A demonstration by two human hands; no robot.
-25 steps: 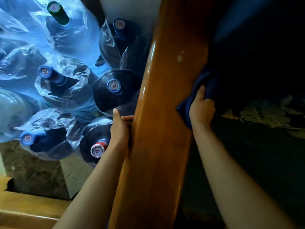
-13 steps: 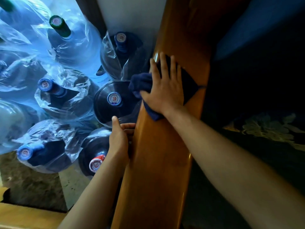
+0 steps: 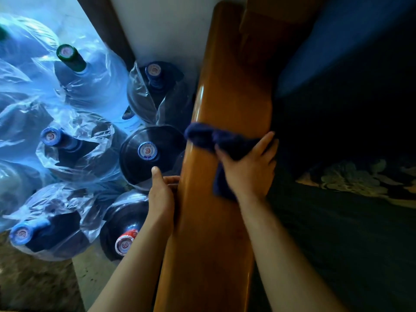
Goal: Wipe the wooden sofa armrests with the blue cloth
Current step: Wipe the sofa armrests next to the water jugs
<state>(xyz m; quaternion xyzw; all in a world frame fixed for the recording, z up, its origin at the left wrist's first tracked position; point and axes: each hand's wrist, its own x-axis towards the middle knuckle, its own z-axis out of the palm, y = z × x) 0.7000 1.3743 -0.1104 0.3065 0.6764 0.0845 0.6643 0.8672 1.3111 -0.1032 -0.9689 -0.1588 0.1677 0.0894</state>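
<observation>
Here, line by line:
Armrest: the wooden sofa armrest (image 3: 227,109) runs from 6 o'clock up to 12 o'clock through the middle of my view, glossy and orange-brown.
Cloth: the blue cloth (image 3: 221,137) lies bunched across the armrest's top, just above centre, one end drooping over the edge toward 9 o'clock.
Right hand: my right hand (image 3: 246,170) presses down on the cloth, fingers closed over its fabric, thumb (image 3: 264,141) stretched toward 1 o'clock along the armrest's inner edge.
Left hand: my left hand (image 3: 161,194) clasps the armrest's outer edge at about 8 o'clock from centre, thumb up on the side and fingers curled under the wood; it holds no cloth.
Water jugs: large water jugs (image 3: 146,154) stand packed together on the floor from 8 to 11 o'clock, most wrapped in clear plastic bags, caps blue, one green, one red and white.
Seat: the dark sofa cushion (image 3: 337,221) fills the 3 to 5 o'clock side, with a pale patterned fabric (image 3: 360,176) at 3 o'clock.
Floor: a speckled stone floor (image 3: 33,284) shows at 7 o'clock.
</observation>
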